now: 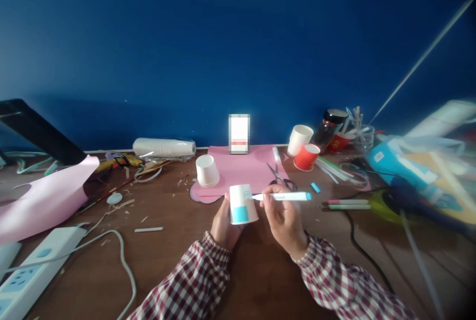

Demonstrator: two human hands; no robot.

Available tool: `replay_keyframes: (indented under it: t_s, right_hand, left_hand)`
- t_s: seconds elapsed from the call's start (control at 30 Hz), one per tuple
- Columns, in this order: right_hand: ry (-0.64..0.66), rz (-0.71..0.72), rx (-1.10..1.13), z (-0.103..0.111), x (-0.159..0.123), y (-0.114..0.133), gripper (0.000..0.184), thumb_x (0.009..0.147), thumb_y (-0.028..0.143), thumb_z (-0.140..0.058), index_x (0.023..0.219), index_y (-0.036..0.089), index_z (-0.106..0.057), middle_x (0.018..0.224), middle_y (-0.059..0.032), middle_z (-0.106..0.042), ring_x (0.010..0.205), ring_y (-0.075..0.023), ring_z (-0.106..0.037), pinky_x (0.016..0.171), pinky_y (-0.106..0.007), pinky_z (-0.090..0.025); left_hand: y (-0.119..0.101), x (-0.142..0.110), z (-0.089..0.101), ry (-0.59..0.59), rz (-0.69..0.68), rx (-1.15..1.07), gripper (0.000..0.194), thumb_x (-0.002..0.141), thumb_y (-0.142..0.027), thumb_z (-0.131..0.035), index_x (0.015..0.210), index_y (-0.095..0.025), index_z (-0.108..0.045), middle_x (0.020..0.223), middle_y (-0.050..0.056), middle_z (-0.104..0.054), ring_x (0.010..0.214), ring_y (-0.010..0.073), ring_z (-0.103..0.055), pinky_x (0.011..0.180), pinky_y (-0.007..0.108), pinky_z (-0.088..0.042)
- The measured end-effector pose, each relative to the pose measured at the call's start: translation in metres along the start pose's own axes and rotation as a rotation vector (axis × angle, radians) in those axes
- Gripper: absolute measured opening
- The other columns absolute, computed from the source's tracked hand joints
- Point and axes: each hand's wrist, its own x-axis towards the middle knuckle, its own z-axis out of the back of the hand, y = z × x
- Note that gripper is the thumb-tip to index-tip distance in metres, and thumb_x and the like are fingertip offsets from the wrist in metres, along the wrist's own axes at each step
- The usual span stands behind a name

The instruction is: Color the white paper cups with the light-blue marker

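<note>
My left hand is closed around the side of an upside-down white paper cup. The cup bears a solid light-blue block low on its wall and a small blue window-like outline higher up. In my right hand is a white marker pen with a light-blue end, its tip at the cup beside the outline. A light-blue pen cap lies to the right of that hand. Just behind the hands, scissors lie partly over pink paper.
Another white paper cup stands behind on the left. A wrapped stack of cups lies by the wall. At the right are a red cup, a dark-lidded jar and two markers. A power strip sits front left.
</note>
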Motion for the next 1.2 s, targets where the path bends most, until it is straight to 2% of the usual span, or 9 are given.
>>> replay_keyframes:
  t_s: [0.17,0.43,0.7,0.93,1.07,1.2]
  right_hand:
    - [0.015,0.025,-0.011,-0.0012,-0.0018,0.0035,0.014,0.098,0.027,-0.049,0.088,0.021,-0.056,0.072,-0.0012,-0.063,0.063,-0.0158,-0.062,0.06,-0.027,-0.051]
    - [0.038,0.026,0.014,-0.0025,-0.005,0.0025,0.01,0.097,0.024,-0.051,0.09,0.021,-0.057,0.074,-0.0006,-0.062,0.066,-0.0155,-0.063,0.064,-0.027,-0.05]
    - [0.034,0.014,-0.001,-0.0032,-0.0055,0.0001,0.011,0.097,0.025,-0.051,0.09,0.02,-0.058,0.076,-0.0017,-0.063,0.067,-0.0159,-0.063,0.064,-0.027,-0.049]
    - [0.023,0.017,-0.008,-0.0033,-0.0036,-0.0019,0.01,0.098,0.025,-0.05,0.09,0.02,-0.057,0.074,-0.0002,-0.062,0.066,-0.0151,-0.063,0.064,-0.026,-0.049]
    - [0.004,0.022,-0.017,-0.0026,-0.0015,-0.0016,0.011,0.098,0.024,-0.05,0.09,0.02,-0.056,0.072,0.0003,-0.062,0.066,-0.0153,-0.063,0.064,-0.026,-0.05]
    - [-0.004,0.024,-0.022,-0.0029,-0.0015,-0.0028,0.012,0.098,0.024,-0.05,0.089,0.02,-0.057,0.072,0.0,-0.062,0.066,-0.0151,-0.063,0.066,-0.027,-0.05]
  left_hand:
    - [0.0012,-0.0002,0.0,-0.059,0.005,0.003,0.048,0.084,-0.056,-0.062,0.097,-0.01,-0.07,0.092,0.012,-0.072,0.087,0.0249,-0.065,0.085,0.038,-0.05]
    - [0.0024,-0.0002,-0.0011,-0.111,-0.024,-0.02,0.039,0.083,-0.052,-0.066,0.086,-0.013,-0.067,0.075,0.006,-0.066,0.074,0.021,-0.06,0.076,0.035,-0.048]
    - [0.003,0.0004,0.0004,-0.118,-0.03,-0.012,0.042,0.084,-0.053,-0.065,0.092,-0.012,-0.067,0.082,0.008,-0.068,0.078,0.0216,-0.063,0.077,0.035,-0.051]
    - [0.0013,-0.0014,-0.0006,-0.075,-0.024,0.002,0.051,0.081,-0.056,-0.067,0.098,-0.008,-0.069,0.099,0.016,-0.072,0.094,0.0277,-0.066,0.091,0.039,-0.05]
    - [0.0009,-0.0017,-0.0015,-0.093,-0.027,0.002,0.05,0.081,-0.056,-0.068,0.095,-0.008,-0.07,0.095,0.015,-0.073,0.09,0.0259,-0.067,0.09,0.038,-0.051]
    - [-0.0003,-0.0017,-0.0021,-0.057,-0.013,0.006,0.049,0.081,-0.055,-0.068,0.096,-0.009,-0.07,0.099,0.014,-0.074,0.091,0.0258,-0.068,0.09,0.038,-0.051]
